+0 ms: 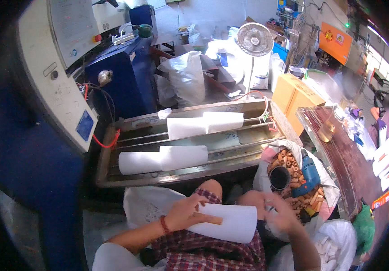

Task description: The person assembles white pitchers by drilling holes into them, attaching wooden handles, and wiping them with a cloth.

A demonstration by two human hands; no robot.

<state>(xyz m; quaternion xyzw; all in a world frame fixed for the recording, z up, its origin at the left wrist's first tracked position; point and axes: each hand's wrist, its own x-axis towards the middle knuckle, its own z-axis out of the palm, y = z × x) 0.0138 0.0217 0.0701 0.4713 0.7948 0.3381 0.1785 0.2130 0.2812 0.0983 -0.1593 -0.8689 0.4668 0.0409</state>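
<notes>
Seated person, knees up, working over the lap. Left hand [186, 212] is lying flat on a white paper roll [228, 222], fingers stretched out and slightly apart, pressing on its upper side. The roll is resting across the lap on plaid shorts [212, 255], tilting down to the right. Right hand [279, 212] is sitting at the roll's right end, blurred; fingers are looking curled, but whether they are gripping anything I cannot tell.

Ahead, a metal rack [113, 180] is holding more white rolls on rails: one pair at the back [203, 124], one pair nearer [163, 159]. Just right of the right hand, a sack of short brown tubes [294, 174] is standing open, with a blue drill [311, 174] and a black cup [279, 177] lying in it. A blue machine with a grey control panel [63, 90] is standing on the left.
</notes>
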